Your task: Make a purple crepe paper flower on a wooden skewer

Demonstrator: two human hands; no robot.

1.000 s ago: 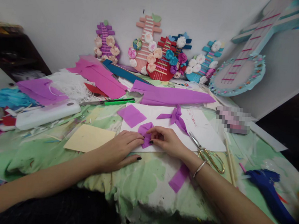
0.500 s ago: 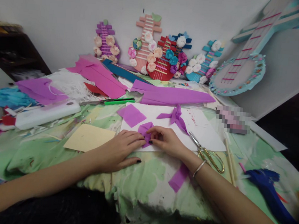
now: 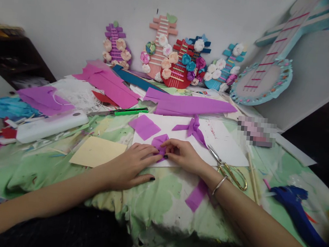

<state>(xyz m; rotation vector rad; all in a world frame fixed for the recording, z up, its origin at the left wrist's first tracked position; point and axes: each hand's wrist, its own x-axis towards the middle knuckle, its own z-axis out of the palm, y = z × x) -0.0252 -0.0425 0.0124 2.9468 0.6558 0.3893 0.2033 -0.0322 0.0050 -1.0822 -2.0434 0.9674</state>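
The small folded purple paper piece (image 3: 158,140) is right between the two hands, lying near the front edge of a flat white paper sheet (image 3: 227,150). Left hand (image 3: 133,163) is pretty much flat, fingertips down on the purple bit's left side, thumb stuck out wide over the cloth. Right hand (image 3: 180,153) is curled in tight, thumb and forefinger pinching the paper's right side, so the lower part's mostly hidden.

Paper looks matte and soft, kinda crepe-like, with folds in it. Just behind it is a flat purple paper square (image 3: 145,127), turned like a diamond, plus a twisted purple paper piece (image 3: 193,130) with pointy tails. Shiny gold-handled metal scissors (image 3: 220,163) sit half on the sheet, near the right wrist, and a short purple paper strip (image 3: 196,196) pokes out beside the right forearm. A smooth cream card (image 3: 98,152) lies left of the sheet. The desk wears a wrinkly green-and-white blotchy cloth (image 3: 157,201).
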